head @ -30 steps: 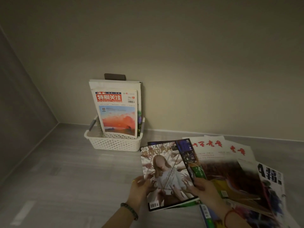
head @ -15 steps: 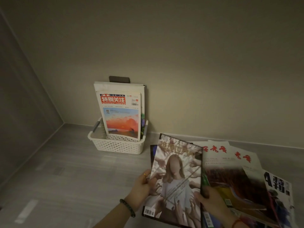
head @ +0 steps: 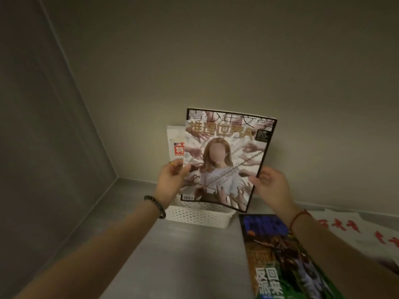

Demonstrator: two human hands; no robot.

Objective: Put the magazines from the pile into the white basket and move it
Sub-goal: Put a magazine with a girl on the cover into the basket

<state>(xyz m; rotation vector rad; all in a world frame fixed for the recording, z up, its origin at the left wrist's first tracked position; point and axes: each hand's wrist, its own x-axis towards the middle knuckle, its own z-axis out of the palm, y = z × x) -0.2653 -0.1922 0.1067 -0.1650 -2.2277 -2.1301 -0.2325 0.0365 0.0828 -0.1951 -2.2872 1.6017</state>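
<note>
I hold a magazine with a pale figure on its cover (head: 224, 160) upright above the white basket (head: 200, 216). My left hand (head: 171, 182) grips its left edge and my right hand (head: 271, 186) grips its right edge. It hides most of the basket and the magazines standing in it; only a strip of a white one with a red title (head: 176, 145) shows at the left. The pile lies on the floor to the right, with a dark blue and green magazine (head: 278, 255) on top and white ones with red characters (head: 354, 231) beyond my right arm.
The basket stands on the grey floor against the back wall (head: 216, 61), close to the corner with the left wall (head: 43, 126). Bare floor (head: 183, 255) lies between my forearms.
Both hands have lifted the magazine off the pile and carried it up and leftward over the basket. The dark blue and green magazine beneath it is now uncovered.
</note>
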